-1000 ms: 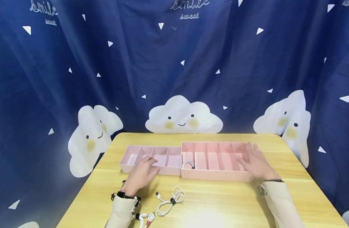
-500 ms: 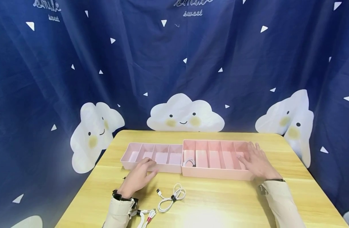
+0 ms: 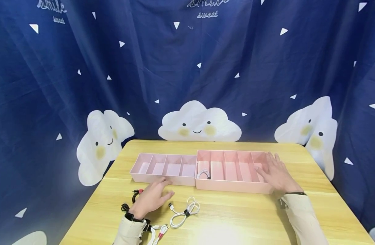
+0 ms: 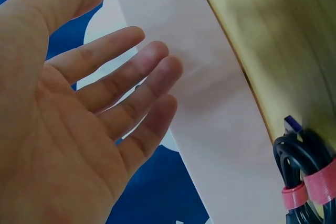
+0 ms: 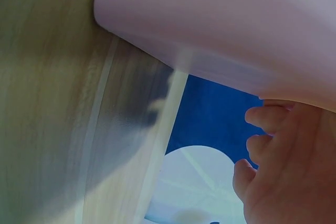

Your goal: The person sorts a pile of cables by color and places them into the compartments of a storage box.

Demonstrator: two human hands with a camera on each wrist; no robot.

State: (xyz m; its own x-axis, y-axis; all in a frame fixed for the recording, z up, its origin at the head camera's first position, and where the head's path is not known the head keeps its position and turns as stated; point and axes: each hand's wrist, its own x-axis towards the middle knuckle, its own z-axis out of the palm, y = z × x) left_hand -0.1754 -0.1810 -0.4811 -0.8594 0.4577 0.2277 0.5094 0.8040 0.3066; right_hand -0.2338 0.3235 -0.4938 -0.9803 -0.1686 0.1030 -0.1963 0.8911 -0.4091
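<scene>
My left hand [image 3: 152, 197] hovers in front of the lilac divided box [image 3: 163, 178], its fingers loosely extended and nothing in them. In the left wrist view its palm and spread fingertips face the box's pale wall [image 4: 210, 93]. My right hand [image 3: 278, 175] rests on the right end of the pink divided box [image 3: 233, 185], thumb over the last compartment and fingers along the end wall. A coiled white cable [image 3: 203, 174] lies in that box's leftmost compartment. Beside my left hand are a black cable with a red strap [image 3: 136, 195] and another black cable [image 3: 124, 207].
A white USB cable with a black strap [image 3: 186, 213] lies on the wooden table [image 3: 236, 217]. More white cables [image 3: 158, 234], one with a red tie, sit by the left sleeve. A dark blue curtain [image 3: 144, 68] with clouds hangs behind the table.
My left hand has drawn back from over the lilac box to its front, uncovering the black cables. My right hand stays on the pink box. The view has shifted slightly.
</scene>
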